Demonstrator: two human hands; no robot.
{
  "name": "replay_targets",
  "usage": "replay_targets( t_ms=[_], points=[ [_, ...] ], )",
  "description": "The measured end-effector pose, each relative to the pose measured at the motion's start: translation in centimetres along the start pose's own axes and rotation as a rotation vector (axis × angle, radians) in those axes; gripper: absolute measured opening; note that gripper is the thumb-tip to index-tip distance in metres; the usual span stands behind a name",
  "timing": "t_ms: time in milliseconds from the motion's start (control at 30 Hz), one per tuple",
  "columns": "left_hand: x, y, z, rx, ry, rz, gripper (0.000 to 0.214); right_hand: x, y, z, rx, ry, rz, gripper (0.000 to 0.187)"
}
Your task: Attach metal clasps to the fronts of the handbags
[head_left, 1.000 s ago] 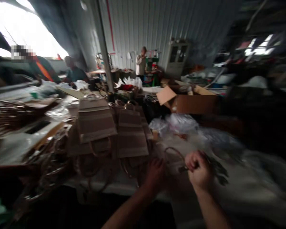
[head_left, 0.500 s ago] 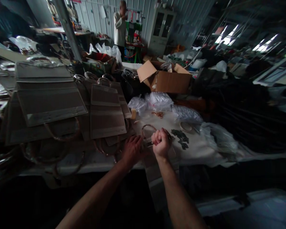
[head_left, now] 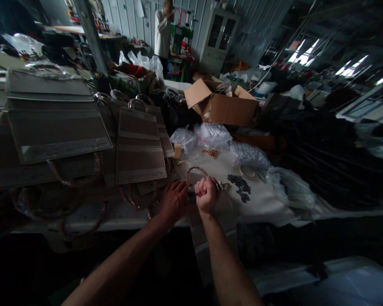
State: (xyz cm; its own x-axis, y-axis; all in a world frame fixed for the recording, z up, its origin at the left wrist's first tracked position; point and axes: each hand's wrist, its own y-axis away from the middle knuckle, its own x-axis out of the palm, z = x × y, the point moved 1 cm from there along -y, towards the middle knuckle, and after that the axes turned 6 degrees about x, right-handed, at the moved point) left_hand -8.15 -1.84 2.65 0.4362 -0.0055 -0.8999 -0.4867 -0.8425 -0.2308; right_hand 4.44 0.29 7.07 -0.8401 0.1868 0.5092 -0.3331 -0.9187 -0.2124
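Observation:
My left hand (head_left: pixel 172 199) lies palm down with its fingers stretched out, at the left edge of a grey-brown bag panel (head_left: pixel 199 238). This panel hangs over the table's front edge towards me. Beyond the hands a round brown handle (head_left: pixel 196 168) rests on the table. My right hand (head_left: pixel 207 195) is a closed fist over the panel's upper end, right beside the left. A small shiny metal part (head_left: pixel 221 185) sticks out at the fist's right side; the rest of what the fist holds is hidden. Small dark pieces (head_left: pixel 240 187) lie to the right.
Stacked bag panels (head_left: pixel 141 144) with handles fill the left. Behind are clear plastic packets (head_left: pixel 212 135), gold-coloured chain (head_left: pixel 210 153) and an open cardboard box (head_left: pixel 232 108). A tape roll (head_left: pixel 247 171) and plastic bag (head_left: pixel 289 187) lie right. A person (head_left: pixel 162 36) stands in the background.
My right fist has shifted slightly left, closer to my left hand, and more of the metal part shows beside it. The left hand stays flat. The camera view has moved a little.

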Motion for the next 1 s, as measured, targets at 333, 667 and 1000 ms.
replay_targets(
  t_ms=[333, 667, 1000],
  points=[
    [0.4, 0.0, 0.1, 0.031, -0.025, -0.041, 0.065, -7.0, -2.2, 6.9, -0.147, 0.044, -0.258, 0.048],
    [0.5, -0.2, 0.1, 0.067, -0.060, -0.066, 0.060, -11.1, -4.1, 10.2, -0.227, 0.183, -0.278, 0.051],
    [0.0, 0.0, -0.5, 0.087, -0.059, -0.104, 0.065, -9.8, -6.3, 9.0, -0.019, 0.180, -0.174, 0.052]
  ],
)
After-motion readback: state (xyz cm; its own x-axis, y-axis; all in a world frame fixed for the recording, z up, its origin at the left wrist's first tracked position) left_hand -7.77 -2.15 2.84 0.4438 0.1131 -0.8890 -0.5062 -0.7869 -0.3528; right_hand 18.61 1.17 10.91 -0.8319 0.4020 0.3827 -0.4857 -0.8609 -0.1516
